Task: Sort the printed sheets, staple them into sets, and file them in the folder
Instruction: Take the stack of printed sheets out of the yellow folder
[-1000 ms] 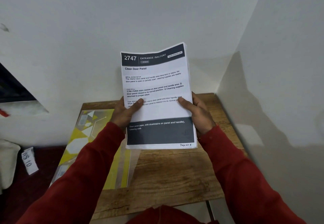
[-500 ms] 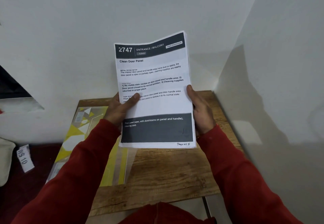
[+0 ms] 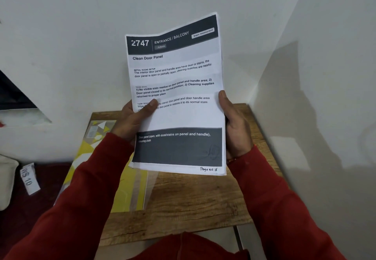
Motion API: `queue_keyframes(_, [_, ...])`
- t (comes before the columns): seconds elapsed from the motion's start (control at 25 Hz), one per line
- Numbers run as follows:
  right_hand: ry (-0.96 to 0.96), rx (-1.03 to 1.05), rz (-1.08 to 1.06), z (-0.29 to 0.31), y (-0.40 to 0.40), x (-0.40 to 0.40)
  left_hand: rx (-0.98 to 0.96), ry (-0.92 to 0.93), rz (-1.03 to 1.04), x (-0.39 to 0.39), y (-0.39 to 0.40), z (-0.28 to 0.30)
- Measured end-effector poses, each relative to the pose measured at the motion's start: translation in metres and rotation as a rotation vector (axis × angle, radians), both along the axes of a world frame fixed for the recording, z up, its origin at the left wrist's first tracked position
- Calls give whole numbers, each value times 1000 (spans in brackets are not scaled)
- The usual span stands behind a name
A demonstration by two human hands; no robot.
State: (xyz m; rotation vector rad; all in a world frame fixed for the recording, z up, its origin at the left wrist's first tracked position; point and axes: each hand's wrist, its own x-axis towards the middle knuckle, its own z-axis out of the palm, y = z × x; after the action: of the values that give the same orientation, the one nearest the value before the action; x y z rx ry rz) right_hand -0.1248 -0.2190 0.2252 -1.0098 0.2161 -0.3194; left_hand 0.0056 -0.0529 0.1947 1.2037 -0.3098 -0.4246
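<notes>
Standing upright above the wooden table [image 3: 193, 209], the stack of printed sheets [image 3: 177, 101] is held in the air, its top page numbered 5. Its left edge is pinched by the left hand [image 3: 132, 121], thumb across the print; its right edge is gripped by the right hand [image 3: 236, 129]. A yellow patterned folder [image 3: 126, 188] lies flat on the table's left side.

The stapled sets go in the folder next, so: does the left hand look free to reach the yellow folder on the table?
Probably not yet. The left hand grips the stack of sheets, thumb on the top page. The yellow folder lies just below it on the wooden table, nothing between, so the way looks open once it lets go.
</notes>
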Motion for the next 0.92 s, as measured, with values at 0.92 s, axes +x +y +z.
queue_keyframes(0.92, [-81,7,31,17,18,-18,167,-125,-25,2,29,29])
